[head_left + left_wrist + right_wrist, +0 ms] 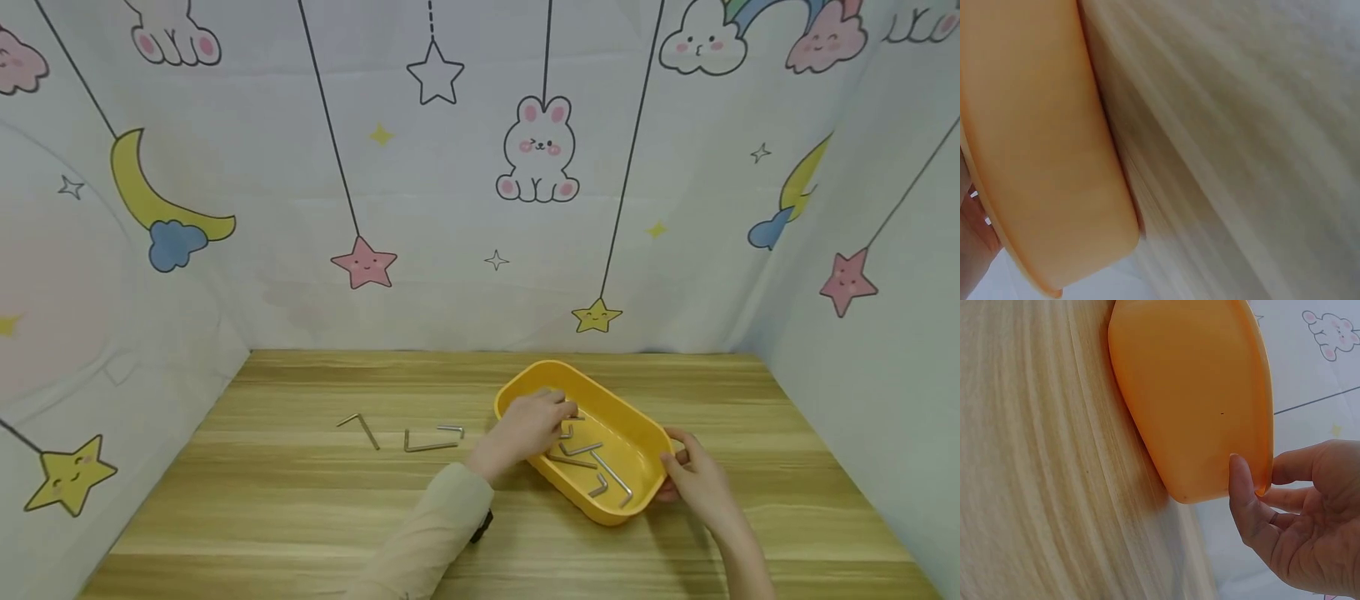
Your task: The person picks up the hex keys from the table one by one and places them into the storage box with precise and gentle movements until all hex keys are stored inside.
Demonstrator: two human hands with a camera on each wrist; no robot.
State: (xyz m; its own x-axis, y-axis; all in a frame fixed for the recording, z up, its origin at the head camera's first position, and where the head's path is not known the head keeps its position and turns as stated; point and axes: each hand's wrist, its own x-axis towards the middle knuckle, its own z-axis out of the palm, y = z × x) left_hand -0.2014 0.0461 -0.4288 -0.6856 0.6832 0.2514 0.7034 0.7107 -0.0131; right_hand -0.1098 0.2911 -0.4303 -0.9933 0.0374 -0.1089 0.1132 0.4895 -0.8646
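A yellow plastic bin (600,398) sits slantwise on the table with several metal hex keys (611,473) inside. My left hand (531,421) reaches over its left rim, fingers bent down into the bin beside the hex keys. Those fingertips are hidden in the head view, so whether they pinch a key is unclear. In the left wrist view only part of the hand (975,244) shows past the bin's wall (1047,150). At the opposite end, my right hand (697,475) grips the rim between thumb and fingers, also seen in the right wrist view, where the thumb (1242,487) presses the outer wall.
Left of the bin, on the wood-grain table (300,517), lie a bronze-toned hex key (367,431), a second one (431,447) and a shorter silver hex key (452,429). A printed cloth (450,192) hangs around the back and sides.
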